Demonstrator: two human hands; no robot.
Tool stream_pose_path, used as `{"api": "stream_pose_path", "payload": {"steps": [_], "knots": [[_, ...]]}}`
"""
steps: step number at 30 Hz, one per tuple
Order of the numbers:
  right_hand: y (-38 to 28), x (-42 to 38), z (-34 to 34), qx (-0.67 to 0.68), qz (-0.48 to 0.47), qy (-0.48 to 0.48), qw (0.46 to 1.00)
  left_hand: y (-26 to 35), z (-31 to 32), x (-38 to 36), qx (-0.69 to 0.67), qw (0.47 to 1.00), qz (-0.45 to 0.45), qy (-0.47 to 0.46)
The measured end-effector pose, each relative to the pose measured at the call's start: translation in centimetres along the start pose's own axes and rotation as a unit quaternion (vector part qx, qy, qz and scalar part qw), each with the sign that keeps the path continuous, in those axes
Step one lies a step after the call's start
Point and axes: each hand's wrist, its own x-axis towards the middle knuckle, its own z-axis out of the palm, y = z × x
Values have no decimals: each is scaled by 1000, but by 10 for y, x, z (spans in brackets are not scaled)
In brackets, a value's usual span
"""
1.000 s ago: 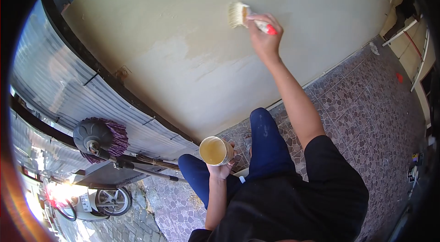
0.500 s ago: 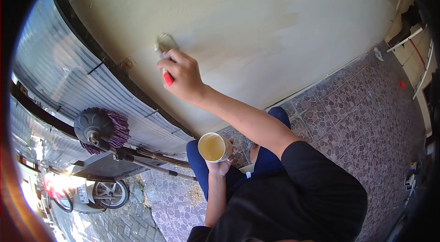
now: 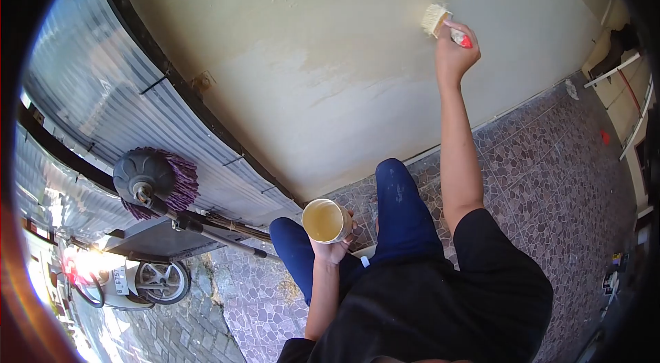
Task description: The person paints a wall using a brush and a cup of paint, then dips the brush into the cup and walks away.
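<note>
Head view: at six o'clock, the left hand point(image 3: 331, 250) has its fingers clamped round a cup point(image 3: 346, 216), mouth up, likely so nothing spills; at one o'clock, the right hand's point(image 3: 456, 60) clamp a brush point(image 3: 434, 20), bristles towards the wall point(image 3: 357, 129).

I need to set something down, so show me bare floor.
Bare tiles stretch between the right arm, wall and far-right clutter; a smaller patch lies between the left forearm and paving. Crowded around the left knee: cup, mop, sticks.
</note>
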Motion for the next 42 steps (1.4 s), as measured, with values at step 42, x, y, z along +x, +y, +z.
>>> {"api": "stream_pose_path", "payload": {"steps": [42], "knots": [[-23,-142,-41,88,-102,-186,973,54,-5,-26,10,996,80,-47]]}}
